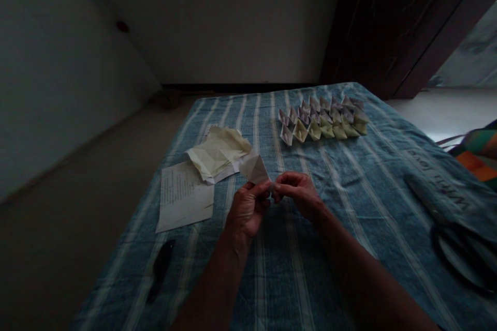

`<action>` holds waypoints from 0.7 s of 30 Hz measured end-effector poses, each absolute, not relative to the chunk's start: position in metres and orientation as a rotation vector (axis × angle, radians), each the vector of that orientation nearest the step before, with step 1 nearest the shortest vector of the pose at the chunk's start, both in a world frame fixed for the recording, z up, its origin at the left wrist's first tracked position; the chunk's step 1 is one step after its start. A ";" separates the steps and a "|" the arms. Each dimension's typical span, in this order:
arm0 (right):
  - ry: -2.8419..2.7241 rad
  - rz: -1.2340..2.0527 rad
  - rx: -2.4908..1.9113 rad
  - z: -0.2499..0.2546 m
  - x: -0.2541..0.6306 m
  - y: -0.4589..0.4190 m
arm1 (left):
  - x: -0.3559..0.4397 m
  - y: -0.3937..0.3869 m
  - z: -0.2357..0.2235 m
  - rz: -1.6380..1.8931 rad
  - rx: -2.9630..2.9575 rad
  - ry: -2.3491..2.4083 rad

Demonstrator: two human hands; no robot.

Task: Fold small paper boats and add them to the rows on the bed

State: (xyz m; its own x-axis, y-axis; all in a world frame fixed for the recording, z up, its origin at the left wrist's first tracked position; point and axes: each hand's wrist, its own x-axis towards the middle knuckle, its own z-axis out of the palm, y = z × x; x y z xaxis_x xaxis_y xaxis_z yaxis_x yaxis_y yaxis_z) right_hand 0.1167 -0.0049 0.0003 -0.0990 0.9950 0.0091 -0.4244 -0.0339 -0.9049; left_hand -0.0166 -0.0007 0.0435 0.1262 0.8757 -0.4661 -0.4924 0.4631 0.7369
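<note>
A small piece of folded white paper (256, 169) is held up between my two hands over the middle of the table. My left hand (248, 207) pinches its lower edge between thumb and fingers. At the paper's lower right corner, the fingertips of my right hand (297, 191) are closed on it, close against the left fingertips. Just behind and to the left lie a crumpled cream sheet (219, 150) and a printed white sheet (184, 196). Several folded paper boats (322, 119), white, lilac and pale yellow, stand in rows at the far right.
Black-handled scissors (450, 232) lie at the right edge of the table. A black object, perhaps a folding knife (161, 269), rests at the front left. A striped blue cloth (334, 207) covers the table. Colourful fabric (481, 150) shows at the far right.
</note>
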 end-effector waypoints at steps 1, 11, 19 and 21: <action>-0.935 1.461 -0.843 0.000 0.116 -0.005 | -0.016 -0.001 0.043 1.038 0.456 1.008; -0.942 1.436 -0.859 0.003 0.117 -0.005 | -0.017 -0.003 0.038 0.949 0.601 0.951; -1.018 1.423 -0.873 0.004 0.117 -0.006 | -0.020 -0.001 0.036 0.908 0.620 0.885; -1.002 1.438 -0.844 0.005 0.118 -0.005 | -0.020 -0.001 0.037 0.899 0.617 0.843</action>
